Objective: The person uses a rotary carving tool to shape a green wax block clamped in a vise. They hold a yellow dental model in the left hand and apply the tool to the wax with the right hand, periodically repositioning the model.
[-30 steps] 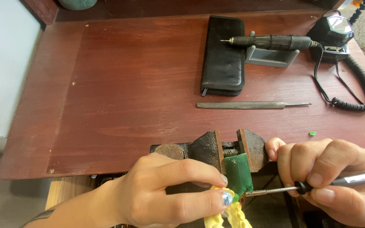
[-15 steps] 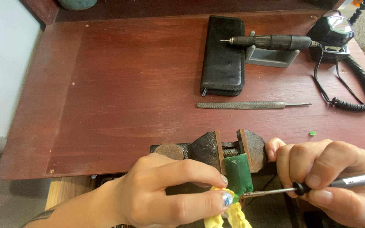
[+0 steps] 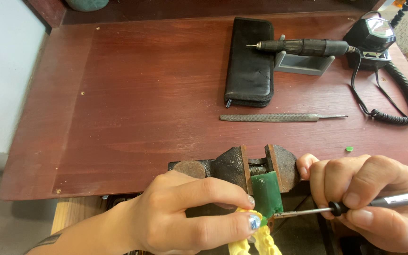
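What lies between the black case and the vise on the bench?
In the head view, a metal file lies crosswise between the black case and the vise.

A black, angular control box (image 3: 370,35) — pale screen panel — far right of the table.

- A craft workshop: a worn wooden bench (image 3: 142,94) with an iron vise (image 3: 242,165) at its near edge.
- Far right, a rotary handpiece (image 3: 303,46) on its stand; a metal file (image 3: 279,117) lies mid-bench.

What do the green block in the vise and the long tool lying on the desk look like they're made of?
The green block looks like wax or plastic: smooth, matte, evenly coloured. The long tool seems to be dull grey steel, with a finely textured face like a file's.
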